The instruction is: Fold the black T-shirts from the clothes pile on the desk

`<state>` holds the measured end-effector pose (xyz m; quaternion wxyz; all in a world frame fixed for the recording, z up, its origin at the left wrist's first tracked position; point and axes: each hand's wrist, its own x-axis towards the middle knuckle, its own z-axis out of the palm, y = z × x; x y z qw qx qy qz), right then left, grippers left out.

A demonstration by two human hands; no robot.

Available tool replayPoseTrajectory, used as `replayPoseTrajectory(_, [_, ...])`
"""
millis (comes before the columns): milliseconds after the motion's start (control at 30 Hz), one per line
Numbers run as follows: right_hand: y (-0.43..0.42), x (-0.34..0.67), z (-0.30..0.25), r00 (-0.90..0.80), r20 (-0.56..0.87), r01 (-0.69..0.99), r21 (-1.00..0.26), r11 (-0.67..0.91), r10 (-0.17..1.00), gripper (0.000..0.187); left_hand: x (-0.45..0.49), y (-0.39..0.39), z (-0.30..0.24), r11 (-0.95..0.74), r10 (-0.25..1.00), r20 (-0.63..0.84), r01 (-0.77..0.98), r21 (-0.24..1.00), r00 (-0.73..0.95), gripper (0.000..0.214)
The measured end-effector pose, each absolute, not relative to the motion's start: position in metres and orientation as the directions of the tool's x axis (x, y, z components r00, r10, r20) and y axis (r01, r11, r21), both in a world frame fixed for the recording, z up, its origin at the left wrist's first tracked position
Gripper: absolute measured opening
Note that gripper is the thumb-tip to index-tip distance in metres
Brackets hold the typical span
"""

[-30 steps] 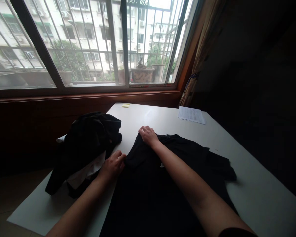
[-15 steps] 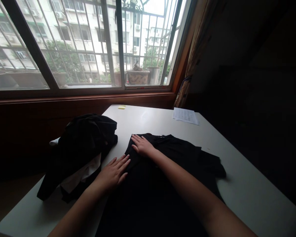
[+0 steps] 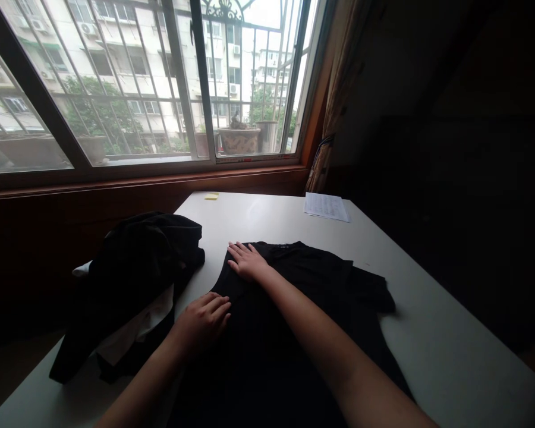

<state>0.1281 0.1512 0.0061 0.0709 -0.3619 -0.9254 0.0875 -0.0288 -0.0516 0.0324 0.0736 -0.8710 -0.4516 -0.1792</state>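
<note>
A black T-shirt (image 3: 312, 297) lies spread on the white table, its collar toward the window and one short sleeve out to the right. My right hand (image 3: 247, 261) rests flat on its upper left shoulder, fingers stretched out. Lower down, at the shirt's left side, my left hand (image 3: 203, 318) has its fingers bent together onto the cloth; the thumb is mostly hidden beneath. The lower part of the shirt is dark and partly covered by my right forearm.
A heap of dark clothing (image 3: 138, 267) with a white patch sits on the table's left side. Papers (image 3: 327, 207) and a yellow sticky note (image 3: 211, 195) lie at the far edge of the white table (image 3: 249, 217). Beyond stand a barred window (image 3: 138, 89) and a tied curtain (image 3: 327, 119).
My left hand's fingers went from spread flat to curled on the shirt's left side. My right hand stays on the shoulder. The whole view has shifted slightly.
</note>
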Motion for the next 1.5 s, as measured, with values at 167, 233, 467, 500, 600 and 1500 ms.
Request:
replayPoseTrajectory(167, [0.152, 0.126, 0.010, -0.732, 0.056, 0.652, -0.230, 0.723, 0.679, 0.063, -0.026, -0.050, 0.034, -0.519, 0.807, 0.337, 0.854, 0.015, 0.485, 0.028])
replayPoseTrajectory(233, [0.153, 0.126, 0.010, -0.739, 0.063, 0.643, -0.233, 0.730, 0.671, 0.063, -0.026, -0.049, 0.033, -0.499, 0.824, 0.314, 0.867, 0.008, 0.472, 0.030])
replayPoseTrajectory(467, [0.153, 0.127, 0.006, -0.720, 0.220, 0.596, -0.291, 0.749, 0.658, 0.059, -0.030, -0.049, 0.021, -0.462, 0.863, 0.264, 0.884, 0.070, 0.430, 0.042])
replayPoseTrajectory(500, [0.152, 0.129, 0.006, -0.698, 0.277, 0.589, -0.303, 0.750, 0.660, 0.056, -0.031, -0.049, 0.020, -0.456, 0.867, 0.266, 0.887, 0.080, 0.421, 0.044])
replayPoseTrajectory(600, [0.147, 0.144, 0.012, -0.626, 0.447, 0.548, -0.331, 0.768, 0.639, 0.045, -0.033, -0.049, 0.017, -0.439, 0.876, 0.272, 0.892, 0.111, 0.398, 0.046])
replayPoseTrajectory(1500, [0.227, 0.373, 0.008, -0.312, 0.205, 0.861, -0.352, 0.367, 0.928, 0.024, 0.007, 0.174, 0.035, 0.011, 0.996, 0.077, 0.952, 0.307, -0.036, 0.037])
